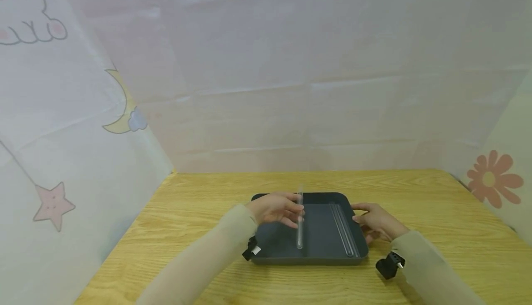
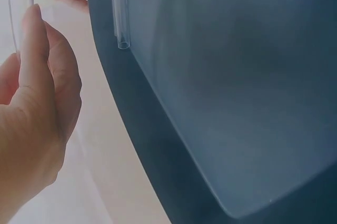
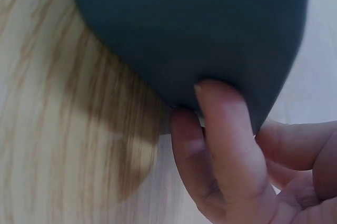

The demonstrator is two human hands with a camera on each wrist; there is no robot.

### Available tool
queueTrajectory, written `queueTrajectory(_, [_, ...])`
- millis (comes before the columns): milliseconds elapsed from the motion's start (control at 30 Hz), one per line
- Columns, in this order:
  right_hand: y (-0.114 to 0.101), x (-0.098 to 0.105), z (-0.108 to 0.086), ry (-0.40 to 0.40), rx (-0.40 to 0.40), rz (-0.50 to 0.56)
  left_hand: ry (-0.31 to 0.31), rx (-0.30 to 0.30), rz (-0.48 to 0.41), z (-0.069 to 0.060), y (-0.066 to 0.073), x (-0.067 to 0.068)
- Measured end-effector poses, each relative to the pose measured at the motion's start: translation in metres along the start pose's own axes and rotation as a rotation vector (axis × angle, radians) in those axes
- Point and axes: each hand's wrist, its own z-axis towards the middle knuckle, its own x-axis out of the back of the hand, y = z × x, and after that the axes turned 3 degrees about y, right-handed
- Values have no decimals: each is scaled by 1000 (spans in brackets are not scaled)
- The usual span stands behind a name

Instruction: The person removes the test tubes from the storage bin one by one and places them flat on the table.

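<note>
A clear test tube point(image 1: 300, 231) stands nearly upright in the head view, pinched between the thumb and fingers of my left hand point(image 1: 279, 209) over the dark grey tray point(image 1: 307, 260). In the left wrist view, that hand point(image 2: 37, 87) is at the left with part of the tube at its fingertips. More clear tubes point(image 1: 344, 231) lie side by side along the tray's right side; their exact number is hard to tell. My right hand point(image 1: 376, 222) grips the tray's right wall, fingers point(image 3: 226, 124) against the outside in the right wrist view.
The tray rests on a wood-grain table point(image 1: 199, 217). Pale cloth point(image 1: 266, 88) with printed figures hangs behind and at both sides. A small black device point(image 1: 388, 266) is worn at the right wrist, and another point(image 1: 250, 249) at the left.
</note>
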Motion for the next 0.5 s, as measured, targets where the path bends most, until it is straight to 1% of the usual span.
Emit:
queueTrajectory(133, [0, 1, 0, -3, 4, -9, 12, -2, -1, -4, -2, 3])
queueTrajectory(333, [1, 1, 0, -13, 4, 0, 8, -8, 8, -9, -4, 9])
queueTrajectory(500, [2, 2, 1, -12, 7, 2, 19, -9, 11, -15, -5, 14])
